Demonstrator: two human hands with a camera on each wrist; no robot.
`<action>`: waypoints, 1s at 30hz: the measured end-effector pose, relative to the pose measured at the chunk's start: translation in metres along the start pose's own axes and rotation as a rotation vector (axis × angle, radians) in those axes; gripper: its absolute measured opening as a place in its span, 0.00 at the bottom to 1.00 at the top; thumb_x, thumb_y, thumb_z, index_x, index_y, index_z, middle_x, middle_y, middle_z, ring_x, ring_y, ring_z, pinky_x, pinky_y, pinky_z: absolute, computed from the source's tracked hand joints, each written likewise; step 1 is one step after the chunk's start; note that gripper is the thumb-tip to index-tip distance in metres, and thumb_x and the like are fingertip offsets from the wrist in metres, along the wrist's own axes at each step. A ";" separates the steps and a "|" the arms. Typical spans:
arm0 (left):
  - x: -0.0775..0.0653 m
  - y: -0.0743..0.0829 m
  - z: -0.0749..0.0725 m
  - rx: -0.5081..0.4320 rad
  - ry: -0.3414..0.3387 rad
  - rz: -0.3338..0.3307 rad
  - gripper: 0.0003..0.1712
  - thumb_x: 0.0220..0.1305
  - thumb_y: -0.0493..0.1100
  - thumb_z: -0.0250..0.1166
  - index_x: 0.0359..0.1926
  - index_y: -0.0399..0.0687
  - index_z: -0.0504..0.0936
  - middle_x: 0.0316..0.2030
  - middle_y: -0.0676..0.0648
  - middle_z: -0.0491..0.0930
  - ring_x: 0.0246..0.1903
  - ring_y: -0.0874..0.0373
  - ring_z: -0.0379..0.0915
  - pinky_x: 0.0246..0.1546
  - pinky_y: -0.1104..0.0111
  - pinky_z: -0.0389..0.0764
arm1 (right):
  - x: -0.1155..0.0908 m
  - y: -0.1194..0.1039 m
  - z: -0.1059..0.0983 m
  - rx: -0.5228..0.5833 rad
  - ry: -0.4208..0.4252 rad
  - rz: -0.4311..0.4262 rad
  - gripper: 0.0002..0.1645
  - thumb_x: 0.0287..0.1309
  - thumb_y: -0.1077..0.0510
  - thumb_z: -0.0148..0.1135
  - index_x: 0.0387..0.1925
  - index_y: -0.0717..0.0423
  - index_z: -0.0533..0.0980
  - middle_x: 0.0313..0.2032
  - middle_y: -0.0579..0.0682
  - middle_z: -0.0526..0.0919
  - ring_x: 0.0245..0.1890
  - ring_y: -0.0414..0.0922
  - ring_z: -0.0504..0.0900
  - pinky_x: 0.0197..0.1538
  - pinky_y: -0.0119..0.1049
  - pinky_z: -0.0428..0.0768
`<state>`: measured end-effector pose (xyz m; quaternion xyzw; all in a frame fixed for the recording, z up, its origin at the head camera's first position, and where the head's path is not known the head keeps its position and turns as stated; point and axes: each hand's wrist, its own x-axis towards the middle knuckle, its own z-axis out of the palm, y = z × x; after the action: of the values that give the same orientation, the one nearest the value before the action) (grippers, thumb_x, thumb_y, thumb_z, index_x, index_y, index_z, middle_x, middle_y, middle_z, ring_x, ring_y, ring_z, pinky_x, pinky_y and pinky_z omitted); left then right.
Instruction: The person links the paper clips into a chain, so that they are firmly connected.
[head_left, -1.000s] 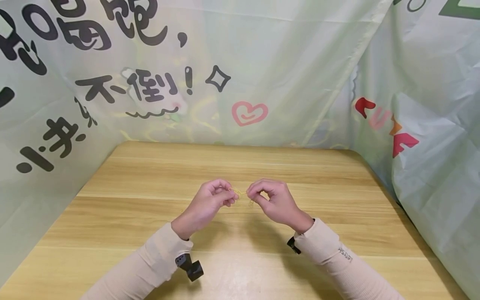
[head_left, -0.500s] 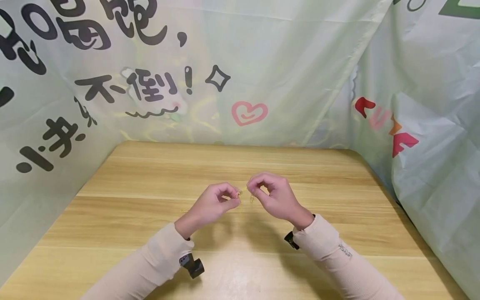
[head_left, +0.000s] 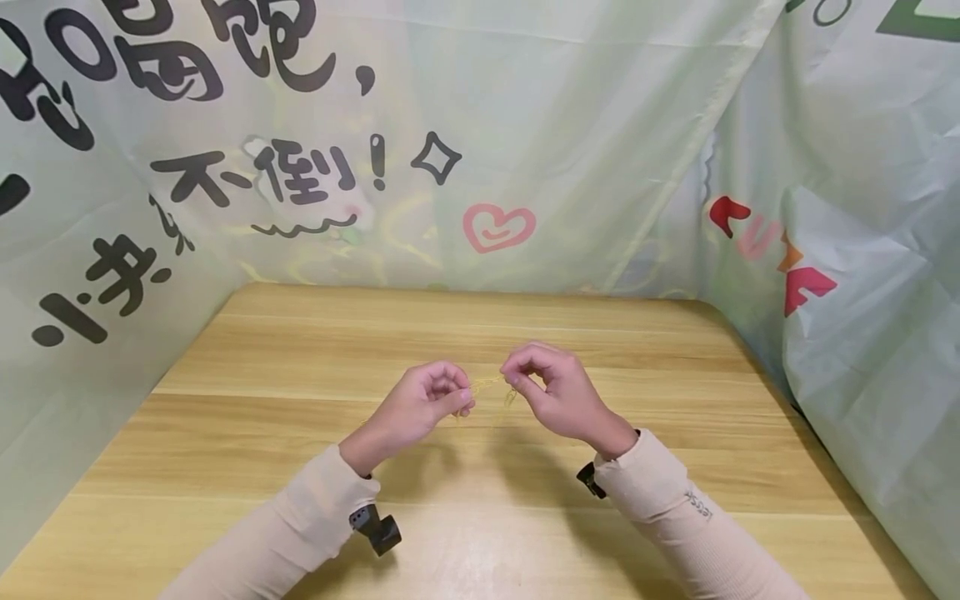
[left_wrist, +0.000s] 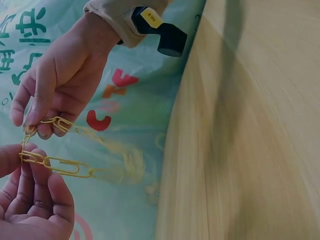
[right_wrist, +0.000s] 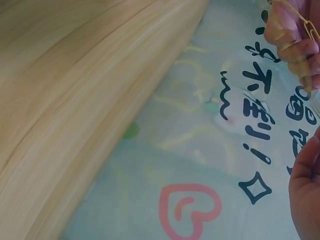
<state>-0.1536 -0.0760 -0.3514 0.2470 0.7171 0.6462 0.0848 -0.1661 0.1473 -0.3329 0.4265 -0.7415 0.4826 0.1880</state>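
A chain of yellow paper clips (head_left: 486, 383) spans the small gap between both hands above the table. My left hand (head_left: 427, 402) pinches a clip between thumb and fingers; in the left wrist view, linked clips (left_wrist: 70, 168) trail away from those fingertips. Opposite it, my right hand (head_left: 553, 390) pinches another part of the chain with thumb and index finger, and a short end (head_left: 511, 397) dangles below. Fingertips hide the joints between some clips. At the right wrist view's edge, a clip (right_wrist: 311, 29) shows against the other hand.
Beneath the hands lies a wood-grain table (head_left: 480, 517). A printed curtain (head_left: 585, 167) closes off its back and both sides. Near my left wrist a small yellow thing (head_left: 365, 422) on the table is mostly hidden. Dark cameras (head_left: 377, 530) sit on both cuffs.
The hands came closer, the left turning over the clips, then drew apart slightly. More of the chain now shows stretched between them. The left wrist covers more of the small yellow thing on the table.
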 end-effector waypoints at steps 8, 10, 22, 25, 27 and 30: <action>-0.001 0.004 -0.005 0.052 -0.001 0.003 0.05 0.67 0.33 0.60 0.41 0.33 0.75 0.31 0.40 0.79 0.33 0.45 0.77 0.39 0.57 0.80 | -0.003 0.002 -0.006 -0.001 0.010 0.006 0.12 0.54 0.78 0.61 0.32 0.60 0.78 0.32 0.51 0.81 0.28 0.44 0.76 0.32 0.34 0.78; -0.002 0.004 -0.007 0.064 -0.010 0.020 0.05 0.68 0.34 0.59 0.41 0.33 0.75 0.32 0.40 0.78 0.34 0.43 0.77 0.38 0.58 0.80 | -0.003 0.002 -0.008 -0.011 0.003 0.003 0.12 0.55 0.78 0.61 0.32 0.60 0.78 0.32 0.50 0.81 0.29 0.44 0.77 0.33 0.34 0.78; 0.001 0.007 -0.019 0.707 -0.079 0.426 0.13 0.60 0.27 0.58 0.39 0.41 0.86 0.38 0.50 0.81 0.30 0.63 0.73 0.30 0.69 0.78 | -0.004 0.005 -0.017 -0.308 -0.094 -0.077 0.16 0.49 0.80 0.62 0.28 0.57 0.82 0.37 0.50 0.81 0.34 0.45 0.82 0.29 0.30 0.76; 0.001 0.008 -0.017 0.820 -0.082 0.465 0.15 0.59 0.25 0.58 0.44 0.39 0.85 0.41 0.47 0.79 0.28 0.62 0.73 0.27 0.72 0.76 | -0.005 0.007 -0.016 -0.385 -0.124 -0.097 0.16 0.50 0.80 0.59 0.30 0.59 0.82 0.37 0.53 0.81 0.32 0.46 0.82 0.30 0.30 0.78; 0.000 0.008 -0.015 0.865 -0.071 0.479 0.15 0.59 0.26 0.61 0.46 0.37 0.84 0.43 0.45 0.78 0.30 0.59 0.74 0.30 0.73 0.77 | -0.007 0.009 -0.016 -0.431 -0.136 -0.095 0.16 0.51 0.80 0.58 0.30 0.60 0.82 0.37 0.54 0.82 0.33 0.47 0.82 0.33 0.32 0.80; 0.000 0.006 -0.011 0.869 -0.019 0.489 0.13 0.59 0.31 0.66 0.47 0.37 0.83 0.44 0.45 0.77 0.37 0.55 0.77 0.38 0.68 0.79 | -0.009 0.010 -0.015 -0.468 -0.154 -0.077 0.15 0.53 0.79 0.58 0.32 0.60 0.82 0.37 0.53 0.82 0.38 0.48 0.82 0.39 0.37 0.82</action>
<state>-0.1572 -0.0859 -0.3438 0.4265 0.8403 0.2863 -0.1733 -0.1712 0.1658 -0.3376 0.4347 -0.8284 0.2564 0.2430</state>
